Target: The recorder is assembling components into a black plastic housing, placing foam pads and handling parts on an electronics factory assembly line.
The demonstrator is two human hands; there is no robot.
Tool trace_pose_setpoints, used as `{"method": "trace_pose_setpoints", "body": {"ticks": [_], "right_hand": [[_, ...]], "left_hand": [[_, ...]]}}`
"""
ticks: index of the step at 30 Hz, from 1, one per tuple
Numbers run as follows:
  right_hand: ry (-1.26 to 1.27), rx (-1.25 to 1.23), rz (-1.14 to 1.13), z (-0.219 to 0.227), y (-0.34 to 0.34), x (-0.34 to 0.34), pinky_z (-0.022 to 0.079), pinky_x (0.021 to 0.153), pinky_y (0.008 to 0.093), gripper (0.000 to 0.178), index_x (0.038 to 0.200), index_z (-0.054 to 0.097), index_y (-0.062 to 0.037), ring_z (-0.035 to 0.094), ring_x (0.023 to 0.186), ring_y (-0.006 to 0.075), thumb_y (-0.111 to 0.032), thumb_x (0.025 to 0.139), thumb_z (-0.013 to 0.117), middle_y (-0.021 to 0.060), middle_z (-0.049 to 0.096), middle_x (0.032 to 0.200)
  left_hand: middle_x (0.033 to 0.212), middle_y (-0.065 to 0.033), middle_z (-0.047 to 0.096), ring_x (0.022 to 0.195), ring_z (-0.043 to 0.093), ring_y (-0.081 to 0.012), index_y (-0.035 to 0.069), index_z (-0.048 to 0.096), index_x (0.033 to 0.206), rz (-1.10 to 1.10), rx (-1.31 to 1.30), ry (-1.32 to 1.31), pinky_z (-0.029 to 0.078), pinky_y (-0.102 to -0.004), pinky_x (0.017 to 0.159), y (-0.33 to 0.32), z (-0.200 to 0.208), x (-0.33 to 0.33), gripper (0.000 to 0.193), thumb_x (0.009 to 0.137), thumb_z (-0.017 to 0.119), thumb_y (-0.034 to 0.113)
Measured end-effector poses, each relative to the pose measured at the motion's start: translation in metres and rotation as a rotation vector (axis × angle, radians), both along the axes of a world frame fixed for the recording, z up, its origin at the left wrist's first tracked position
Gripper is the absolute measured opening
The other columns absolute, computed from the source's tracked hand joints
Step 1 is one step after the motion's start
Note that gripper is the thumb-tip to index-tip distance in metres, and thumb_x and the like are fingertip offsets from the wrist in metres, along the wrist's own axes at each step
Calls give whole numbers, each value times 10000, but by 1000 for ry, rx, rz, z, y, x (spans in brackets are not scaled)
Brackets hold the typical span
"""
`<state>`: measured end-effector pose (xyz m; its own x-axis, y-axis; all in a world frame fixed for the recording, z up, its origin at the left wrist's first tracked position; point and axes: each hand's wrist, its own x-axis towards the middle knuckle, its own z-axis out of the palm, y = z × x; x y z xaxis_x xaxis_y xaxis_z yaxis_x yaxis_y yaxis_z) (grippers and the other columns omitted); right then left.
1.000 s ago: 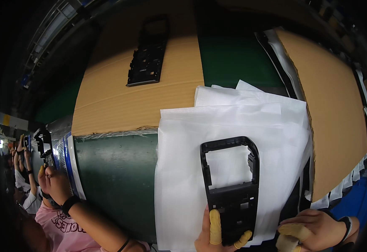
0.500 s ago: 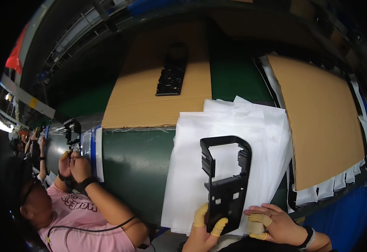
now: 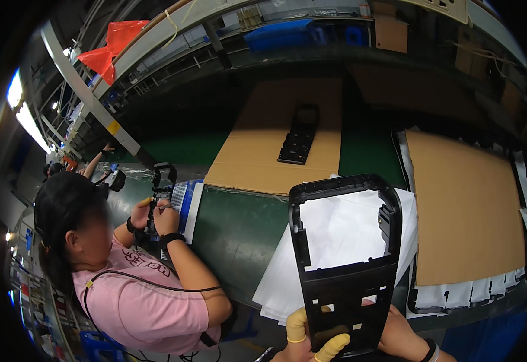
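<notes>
A black plastic frame [image 3: 345, 286], with a large rectangular window in its upper part and small square holes below, is held up and tilted in front of me. My left hand [image 3: 303, 338], with yellow finger cots on its thumb and finger, is closed on its lower left edge. My right hand [image 3: 403, 335] is at its lower right side, its fingers hidden behind the frame. Beneath it lie white sheets [image 3: 281, 283], some showing through the window. Farther off, a second black frame [image 3: 300, 145] rests on a cardboard sheet [image 3: 251, 151].
On the right, a cardboard sheet [image 3: 469, 211] covers a stack with white wrapping at its edges. To the left a co-worker in a pink shirt [image 3: 140, 308] handles a dark part [image 3: 153, 217] beside a blue-and-white packet [image 3: 189, 208]. The table [image 3: 233, 226] is green.
The black frame has been lifted off the white sheets, tipped up and brought closer. My right hand, apart from it before with a small beige pad, now reaches behind it. The view has tilted up.
</notes>
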<state>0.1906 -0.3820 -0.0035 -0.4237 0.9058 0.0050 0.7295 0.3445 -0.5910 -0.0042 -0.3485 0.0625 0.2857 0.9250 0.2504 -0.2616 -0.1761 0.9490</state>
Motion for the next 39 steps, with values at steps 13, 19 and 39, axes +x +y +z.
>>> {"method": "trace_pose_setpoints", "body": {"ticks": [13,19,39], "right_hand": [[123,19,-42,-2,-4,1,326,928,434,357,1078,536,-39,468,1044,333,-169,751,476,171,529,1097],[193,51,-114,6,-3,-8,295,973,446,402,1119,480,15,445,1072,356,-215,789,471,214,505,1109],[139,-22,-76,5,1,-2,329,943,437,425,1123,443,-50,430,1118,337,-235,772,597,157,482,1189]], "left_hand": [[1040,-94,517,928,513,-178,-26,355,1188,-6,-57,50,401,-282,803,8,9,4,455,794,580,4],[1210,-182,429,1043,512,-286,17,249,1298,-33,-548,-351,433,-382,881,36,24,1,606,793,553,158],[1039,-80,534,837,554,-105,19,386,1201,-204,-758,-451,479,-239,725,92,41,14,351,910,436,208]]}}
